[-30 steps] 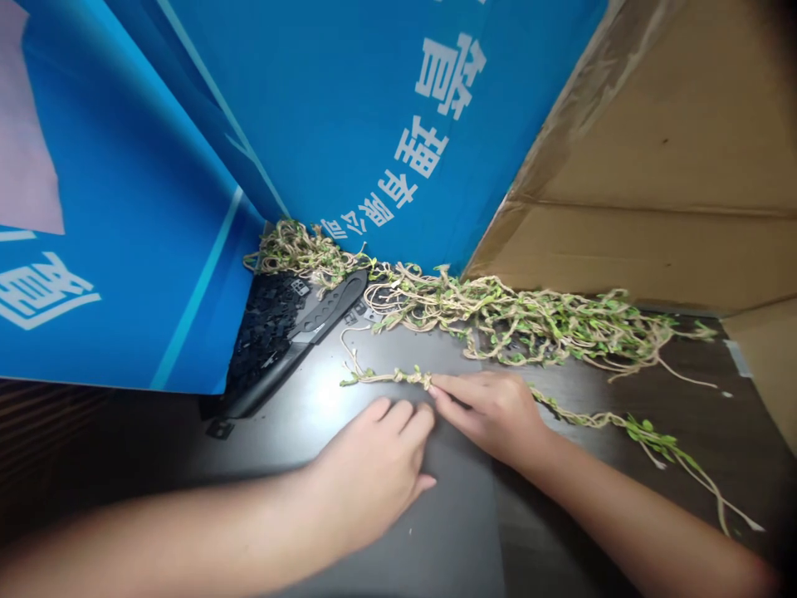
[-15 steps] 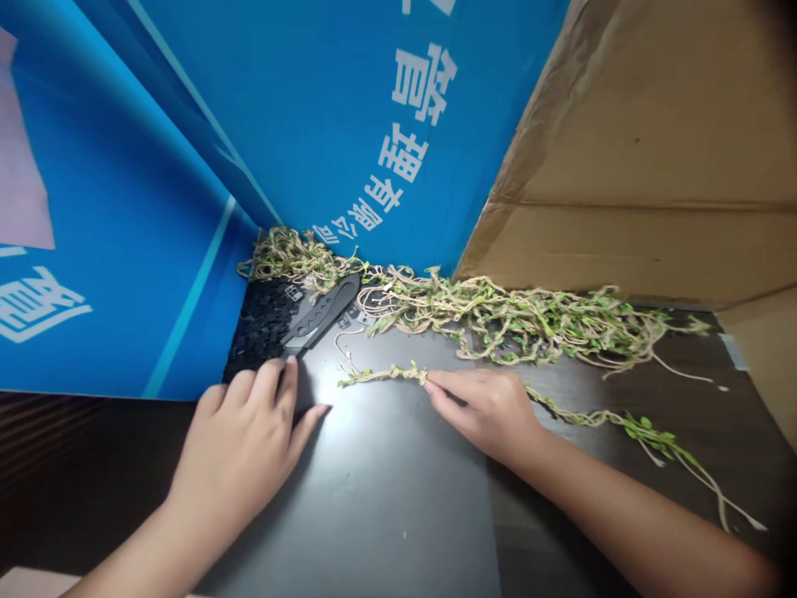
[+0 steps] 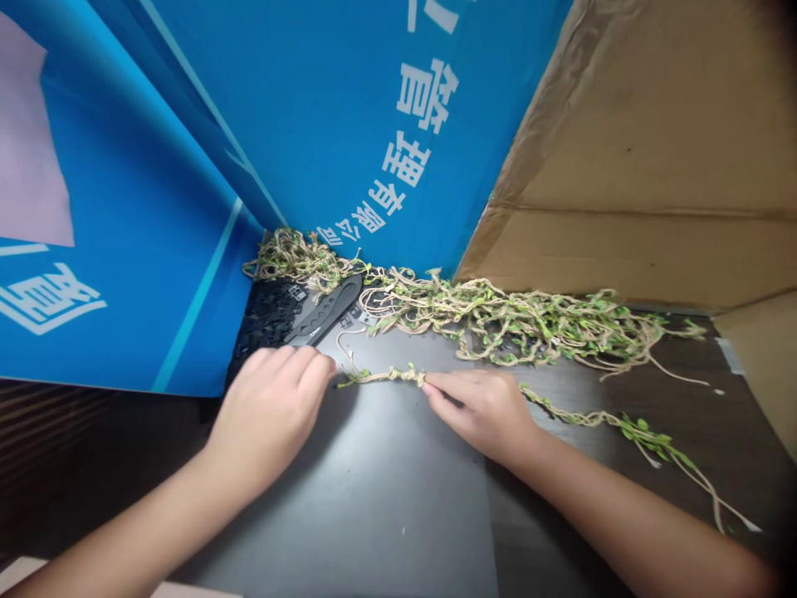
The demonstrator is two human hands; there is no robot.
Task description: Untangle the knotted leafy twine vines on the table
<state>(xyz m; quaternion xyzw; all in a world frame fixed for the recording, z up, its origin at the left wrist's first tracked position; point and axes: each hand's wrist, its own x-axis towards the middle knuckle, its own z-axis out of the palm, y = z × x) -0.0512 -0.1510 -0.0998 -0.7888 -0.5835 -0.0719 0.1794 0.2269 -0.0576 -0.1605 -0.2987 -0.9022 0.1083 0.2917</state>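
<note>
A length of beige twine with small green leaves (image 3: 377, 376) runs across the grey mat. My right hand (image 3: 476, 407) is closed in a pinch on it near a knotted stretch, and the leafy tail continues out to the right past the wrist. At the twine's left end is my left hand (image 3: 274, 407), its fingers curled and the fingertips turned out of sight, so what they hold cannot be made out. Just beyond that hand lies a dark grey utility knife (image 3: 330, 307), partly covered by the knuckles.
Tangled leafy twine (image 3: 529, 320) is heaped along the back, with a smaller bunch (image 3: 295, 253) in the corner. Small black pieces (image 3: 265, 320) lie at left. Blue printed panels (image 3: 349, 108) and a cardboard wall (image 3: 635, 149) enclose the back and sides.
My left hand has moved right, from beside the utility knife to the twine's left end, and its spread fingers have curled in. My right hand keeps its pinch on the twine.
</note>
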